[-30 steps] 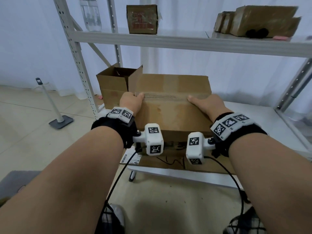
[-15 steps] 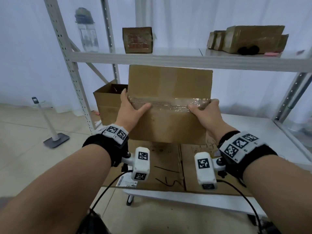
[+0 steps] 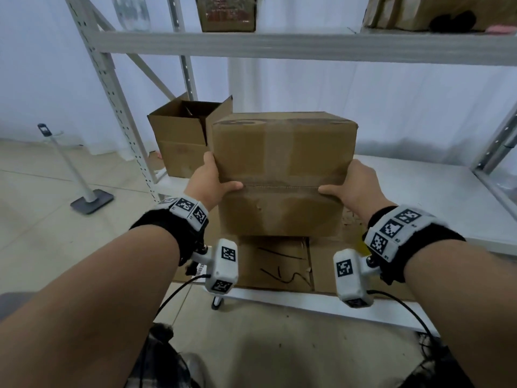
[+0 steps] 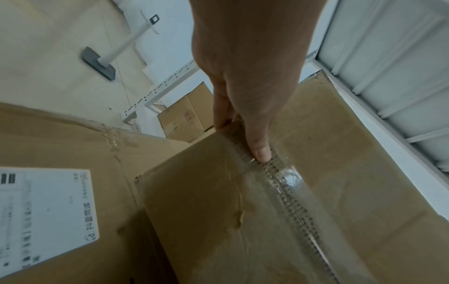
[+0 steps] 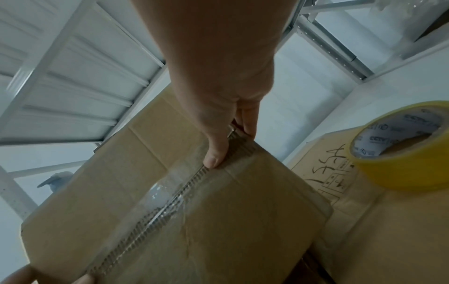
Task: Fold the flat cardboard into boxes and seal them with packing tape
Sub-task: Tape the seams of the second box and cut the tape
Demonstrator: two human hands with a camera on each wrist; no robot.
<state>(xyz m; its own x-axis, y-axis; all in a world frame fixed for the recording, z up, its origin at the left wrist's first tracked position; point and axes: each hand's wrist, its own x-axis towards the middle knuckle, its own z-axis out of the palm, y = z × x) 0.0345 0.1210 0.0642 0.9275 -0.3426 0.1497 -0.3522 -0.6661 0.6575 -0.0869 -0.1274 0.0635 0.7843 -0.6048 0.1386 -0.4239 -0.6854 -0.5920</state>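
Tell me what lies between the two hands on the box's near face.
Head view: between left hand and right hand runs the box's taped centre seam; nothing else.

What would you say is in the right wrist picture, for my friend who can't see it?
The right hand grips the end of a brown cardboard box, its thumb lying on the clear packing tape along the centre seam. A yellow tape roll sits to the right on flat cardboard, with white metal shelving behind.
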